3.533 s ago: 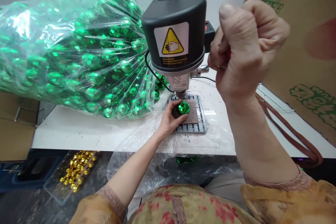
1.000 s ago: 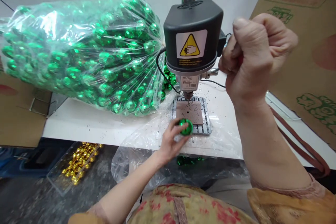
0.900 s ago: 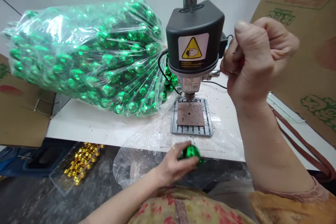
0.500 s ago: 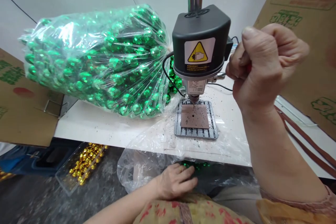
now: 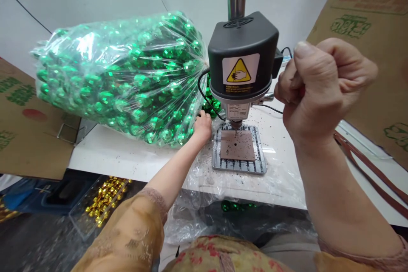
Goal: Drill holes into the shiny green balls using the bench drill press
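My right hand (image 5: 318, 80) is closed in a fist at the right of a small black bench drill press (image 5: 244, 59). It grips the end of the drill's feed lever (image 5: 267, 98); the grip itself is mostly hidden by the fingers. My left hand (image 5: 203, 126) reaches to the drill's left, at the loose green faceted balls (image 5: 212, 101) by the neck of a clear bag. Its fingers bend away from me and are partly hidden. Under the chuck, a brownish square plate (image 5: 232, 151) with a small dark hole lies on the grey slotted base (image 5: 259, 165).
The large clear bag of shiny green balls (image 5: 127, 80) lies left on the white table (image 5: 105, 153). Cardboard boxes (image 5: 41, 136) flank both sides. Below left is a clear bin of gold balls (image 5: 106, 197). More green balls (image 5: 237, 206) sit below the table edge. Dark shavings are scattered around the base.
My left hand has moved from my lap, at the table's front edge, up and forward to the green balls beside the drill. The right hand stays on the lever, and the view has tilted slightly.
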A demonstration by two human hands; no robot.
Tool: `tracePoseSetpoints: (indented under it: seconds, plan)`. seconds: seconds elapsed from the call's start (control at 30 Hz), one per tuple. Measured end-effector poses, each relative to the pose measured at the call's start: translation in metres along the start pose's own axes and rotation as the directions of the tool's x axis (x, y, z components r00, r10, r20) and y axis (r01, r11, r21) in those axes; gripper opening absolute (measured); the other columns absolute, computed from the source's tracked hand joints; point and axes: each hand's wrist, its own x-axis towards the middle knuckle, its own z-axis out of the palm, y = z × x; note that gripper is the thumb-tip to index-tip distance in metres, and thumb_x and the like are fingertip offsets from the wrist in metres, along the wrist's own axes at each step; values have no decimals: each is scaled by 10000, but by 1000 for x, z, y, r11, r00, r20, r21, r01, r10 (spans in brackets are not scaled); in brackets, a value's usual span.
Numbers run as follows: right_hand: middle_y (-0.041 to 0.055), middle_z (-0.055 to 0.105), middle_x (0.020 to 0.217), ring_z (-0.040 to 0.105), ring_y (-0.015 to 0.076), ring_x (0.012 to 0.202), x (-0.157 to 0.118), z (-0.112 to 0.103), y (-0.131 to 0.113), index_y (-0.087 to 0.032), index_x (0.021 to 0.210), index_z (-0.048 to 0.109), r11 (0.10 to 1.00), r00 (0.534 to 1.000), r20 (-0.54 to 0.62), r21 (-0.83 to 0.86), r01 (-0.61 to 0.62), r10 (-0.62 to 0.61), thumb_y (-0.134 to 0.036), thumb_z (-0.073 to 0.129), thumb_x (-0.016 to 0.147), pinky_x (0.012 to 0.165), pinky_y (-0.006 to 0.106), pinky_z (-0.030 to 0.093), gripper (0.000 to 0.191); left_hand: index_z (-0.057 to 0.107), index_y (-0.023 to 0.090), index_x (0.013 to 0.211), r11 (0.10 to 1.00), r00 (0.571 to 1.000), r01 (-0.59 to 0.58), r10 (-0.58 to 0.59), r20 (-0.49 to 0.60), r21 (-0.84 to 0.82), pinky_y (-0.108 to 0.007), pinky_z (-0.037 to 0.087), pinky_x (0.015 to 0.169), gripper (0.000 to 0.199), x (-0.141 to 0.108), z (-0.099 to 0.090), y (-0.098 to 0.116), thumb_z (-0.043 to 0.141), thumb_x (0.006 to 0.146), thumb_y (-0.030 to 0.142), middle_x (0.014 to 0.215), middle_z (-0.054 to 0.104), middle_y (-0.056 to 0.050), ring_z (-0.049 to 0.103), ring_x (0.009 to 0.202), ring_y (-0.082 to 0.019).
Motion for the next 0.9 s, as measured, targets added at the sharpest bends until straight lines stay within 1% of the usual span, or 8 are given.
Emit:
tracePoseSetpoints:
  seconds: [0.13,0.23,0.33,0.43,0.5,0.63,0.77,0.9]
  plan:
    - [-68,352,418,306,41,366,-1,1,-1,-196,518,389,1000,1000,4,-4,14,-14,-114,637,838,387,260,220,413,653,148,1100,999,999,32,-32,4,-20,-497,498,957,245,1,-5,-3,664,855,128,1293,553,-230,665,1108,-382]
    - [-75,332,435,302,25,383,-3,2,-2,-188,530,366,1000,1000,3,-16,5,-5,-116,623,857,407,233,239,423,639,201,1120,948,993,-71,37,-114,-310,-451,514,955,320,-11,-14,-13,728,813,183,1145,626,-131,663,1056,-316]
    - [-78,322,441,296,22,381,-4,3,-2,-188,540,344,1000,1000,-5,3,12,-12,-107,619,856,398,223,232,427,612,237,1128,647,985,-127,-5,-170,-752,-406,542,931,341,-34,-22,-21,739,827,335,975,653,-44,664,960,-235]
    - [-76,313,433,292,23,378,-3,4,-1,-188,532,342,999,999,-11,10,32,-32,-93,624,843,396,231,230,431,545,264,1144,259,999,37,-24,32,-965,-420,581,893,408,-61,-24,-19,721,836,464,985,674,-21,693,924,-202]
    - [-75,309,429,296,26,379,-3,4,-2,-188,528,340,1000,999,-7,-5,31,-31,-92,615,845,400,239,238,431,503,273,1126,121,991,129,15,132,-984,-448,592,896,445,-74,-24,-13,725,831,520,1048,690,-27,709,964,-209]
    - [-75,312,434,302,28,374,-3,3,-2,-191,536,330,1000,1000,-6,-15,24,-24,-116,612,850,395,238,244,429,480,267,1088,138,980,193,21,198,-971,-387,590,843,506,-87,-16,-1,797,772,503,987,710,-7,717,893,-187]
    - [-75,326,444,305,30,370,-4,2,-1,-192,544,337,999,999,11,-10,35,-35,-129,634,858,389,238,230,437,481,246,997,224,993,118,-6,120,-967,-296,550,781,538,-87,-1,4,879,656,369,845,681,37,689,810,-150]
    - [-73,328,452,303,37,365,-5,2,-2,-199,555,318,997,999,16,-52,52,-51,-165,644,888,374,243,256,467,484,230,956,222,996,52,56,67,-974,-302,554,837,590,-85,14,5,931,592,355,954,696,1,694,895,-158]
